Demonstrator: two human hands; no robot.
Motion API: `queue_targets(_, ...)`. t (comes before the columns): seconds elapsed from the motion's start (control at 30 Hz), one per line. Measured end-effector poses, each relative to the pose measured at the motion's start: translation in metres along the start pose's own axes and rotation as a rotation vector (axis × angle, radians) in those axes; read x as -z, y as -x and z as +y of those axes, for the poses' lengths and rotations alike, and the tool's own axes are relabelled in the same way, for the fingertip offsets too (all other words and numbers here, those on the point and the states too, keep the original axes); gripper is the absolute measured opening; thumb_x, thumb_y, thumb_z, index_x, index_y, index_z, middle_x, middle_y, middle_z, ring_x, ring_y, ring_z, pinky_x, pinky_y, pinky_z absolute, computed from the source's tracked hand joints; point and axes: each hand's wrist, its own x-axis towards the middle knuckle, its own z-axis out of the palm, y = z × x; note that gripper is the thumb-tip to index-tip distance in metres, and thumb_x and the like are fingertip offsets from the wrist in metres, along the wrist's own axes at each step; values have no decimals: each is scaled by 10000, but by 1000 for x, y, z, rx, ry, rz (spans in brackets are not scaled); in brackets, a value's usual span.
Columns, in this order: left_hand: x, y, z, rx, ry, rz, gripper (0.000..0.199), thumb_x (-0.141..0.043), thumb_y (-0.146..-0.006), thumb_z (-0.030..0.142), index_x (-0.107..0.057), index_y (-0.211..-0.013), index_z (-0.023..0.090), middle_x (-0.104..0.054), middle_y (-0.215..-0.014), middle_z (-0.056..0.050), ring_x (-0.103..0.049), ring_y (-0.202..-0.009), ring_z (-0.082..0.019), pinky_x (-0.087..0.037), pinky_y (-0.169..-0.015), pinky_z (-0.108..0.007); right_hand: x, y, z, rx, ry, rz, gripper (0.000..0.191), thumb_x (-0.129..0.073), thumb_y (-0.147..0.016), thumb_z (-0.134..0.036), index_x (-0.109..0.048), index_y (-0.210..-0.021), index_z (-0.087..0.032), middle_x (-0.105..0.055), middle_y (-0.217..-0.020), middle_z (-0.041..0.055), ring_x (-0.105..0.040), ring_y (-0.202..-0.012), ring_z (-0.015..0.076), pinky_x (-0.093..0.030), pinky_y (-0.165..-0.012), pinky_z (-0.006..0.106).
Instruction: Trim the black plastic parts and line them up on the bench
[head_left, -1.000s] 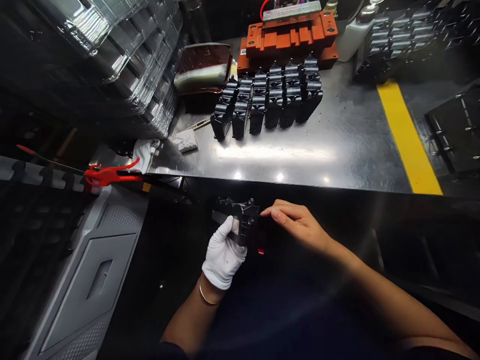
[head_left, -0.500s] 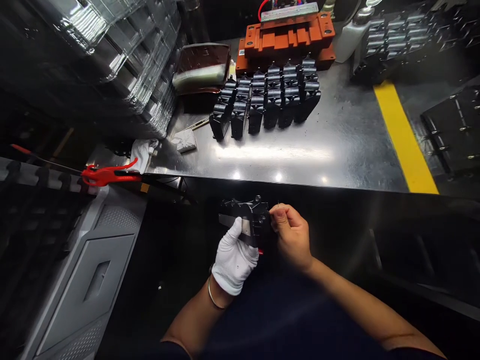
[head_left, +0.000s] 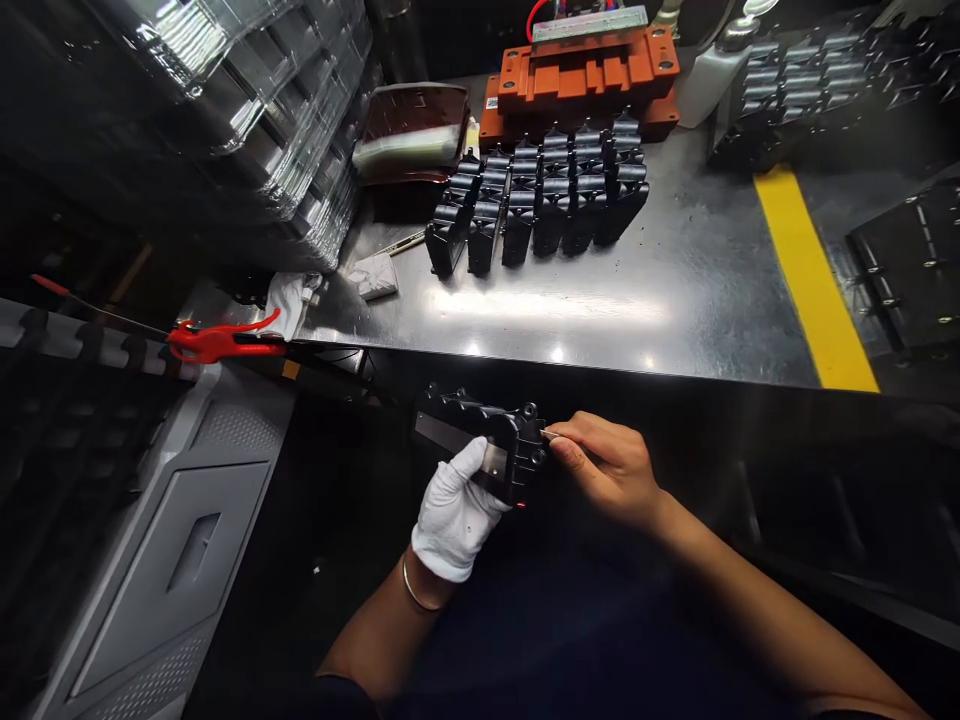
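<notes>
A white glove covers my left hand (head_left: 456, 512), whose fingers and thumb are closed on a black plastic part (head_left: 469, 440) with a metal strip along its face. The part is held in front of the bench, below its front edge. My right hand (head_left: 604, 462) is bare and pinches a small thin piece (head_left: 550, 434) between thumb and forefinger, its tip at the right end of the black part. What the piece is cannot be made out. A small red spot shows at the part's lower corner.
On the metal bench (head_left: 525, 325) stand several black parts (head_left: 555, 200) in a row, before an orange fixture (head_left: 589, 75). Wrapped trays (head_left: 285, 130) are stacked at the left, above a red air gun (head_left: 217, 343). A grey crate (head_left: 180, 540) stands lower left.
The black part has turned, so more of its long face and metal strip shows. My right hand has shifted slightly right and turned, and the thin piece between its fingertips shows more clearly.
</notes>
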Motion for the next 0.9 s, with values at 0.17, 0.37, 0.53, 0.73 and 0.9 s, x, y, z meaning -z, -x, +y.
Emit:
queue_targets(0.17, -1, 1, -1, -34, -44, 30, 405, -376, -953, 72, -719, -741, 100, -748, -712, -62, -715, -614, -122, -592, -595, -171, 3, -2, -1, -48, 48, -46, 185, -548, -899, -231, -729, -885, -197, -637, -620, 21, -561, -532, 126, -453, -496, 249)
queue_targets(0.37, 1, 1, -5, -79, -138, 58, 362, -429, -926, 59, -719, -711, 95, -723, -640, -54, -684, -535, -110, -588, -579, -169, 6, -4, 2, -44, 19, -95, 201, -542, -895, -230, -732, -845, -186, -610, -590, 19, -534, -503, 117, -428, -478, 244)
queue_targets(0.53, 2, 1, -6, -170, -212, 32, 209, -543, -881, 86, -724, -779, 100, -737, -711, -65, -697, -581, -132, -578, -540, -171, -9, 3, 12, -76, 11, 60, 180, -573, -879, -251, -732, -824, -188, -642, -625, 28, -556, -523, 126, -441, -493, 254)
queue_targets(0.73, 9, 15, -10, -142, -294, -85, 50, -694, -766, 132, -722, -740, 100, -713, -645, -47, -684, -557, -146, -570, -525, -188, -14, 8, 39, -426, 37, 341, 289, -583, -869, -395, -729, -723, -192, -692, -680, 38, -648, -652, 180, -507, -615, 301)
queue_targets(0.9, 9, 9, -7, -110, -259, -41, 153, -625, -822, 139, -722, -706, 121, -715, -640, -41, -682, -555, -124, -570, -588, -171, -8, 15, 23, -303, -14, 187, 231, -569, -885, -326, -734, -782, -202, -675, -662, 30, -612, -585, 154, -487, -541, 274)
